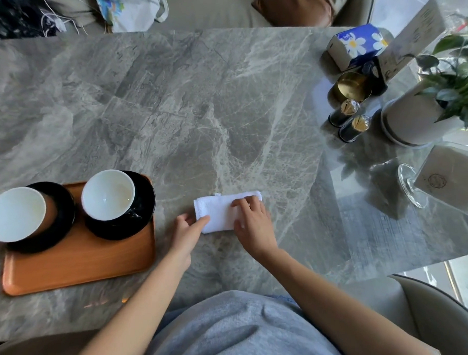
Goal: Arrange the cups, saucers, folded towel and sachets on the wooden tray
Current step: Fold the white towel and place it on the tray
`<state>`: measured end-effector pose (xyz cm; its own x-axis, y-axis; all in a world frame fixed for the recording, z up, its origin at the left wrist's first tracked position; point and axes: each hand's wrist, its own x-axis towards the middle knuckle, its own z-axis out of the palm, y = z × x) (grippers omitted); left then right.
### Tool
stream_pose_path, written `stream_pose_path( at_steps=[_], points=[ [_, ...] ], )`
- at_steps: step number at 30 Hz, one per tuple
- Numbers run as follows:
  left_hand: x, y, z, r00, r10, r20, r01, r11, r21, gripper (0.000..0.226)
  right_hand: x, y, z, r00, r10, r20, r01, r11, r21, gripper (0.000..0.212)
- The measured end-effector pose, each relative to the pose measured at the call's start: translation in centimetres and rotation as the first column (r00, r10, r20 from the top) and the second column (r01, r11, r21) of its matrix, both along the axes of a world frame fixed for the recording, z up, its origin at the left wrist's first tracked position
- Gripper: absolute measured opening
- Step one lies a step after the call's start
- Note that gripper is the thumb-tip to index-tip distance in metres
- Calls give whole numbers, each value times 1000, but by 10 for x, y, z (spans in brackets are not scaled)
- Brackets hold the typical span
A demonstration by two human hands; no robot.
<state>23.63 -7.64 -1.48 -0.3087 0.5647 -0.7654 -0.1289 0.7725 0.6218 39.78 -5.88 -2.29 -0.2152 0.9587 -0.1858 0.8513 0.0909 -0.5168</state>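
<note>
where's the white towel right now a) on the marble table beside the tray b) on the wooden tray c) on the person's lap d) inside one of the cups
A: the folded towel lies on the marble table right of the wooden tray, with the left hand touching its corner and the right hand resting on it.

I am taking the wooden tray (78, 265), lying on the tabletop (177, 109), as my landmark. Two saucers are sitting side by side on the tray's far half, the left saucer (62, 224) and the right saucer (146, 200), each carrying a cup: the left cup (15, 213) and the right cup (107, 195). The folded towel (221, 211) is lying on the tabletop just right of the tray, apart from it. The left grip (185, 234) is touching the towel's end nearer the tray, and the right grip (252, 225) is resting on its farther end. Well right of the tray and behind it, a tissue box (357, 45), a tin (352, 87), two toothpick holders (344, 113) and a potted plant (412, 122) are standing together.
</note>
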Motion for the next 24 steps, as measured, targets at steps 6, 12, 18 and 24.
stream_pose_path(
  at_steps=[6,12,18,24],
  points=[
    [1,18,15,972,56,227,-44,997,-57,12,8,-1,3,998,44,-54,-45,999,-12,40],
    [14,16,23,980,-34,195,28,999,38,23,7,-6,4,993,-5,-118,2,1000,-20,40],
    [5,0,39,955,-139,264,99,982,158,12,9,-10,10,874,-309,-375,264,950,-166,8],
    [-45,-21,60,877,-260,405,186,959,213,27,-5,-11,31,653,-583,-485,406,809,-426,30]
  ],
)
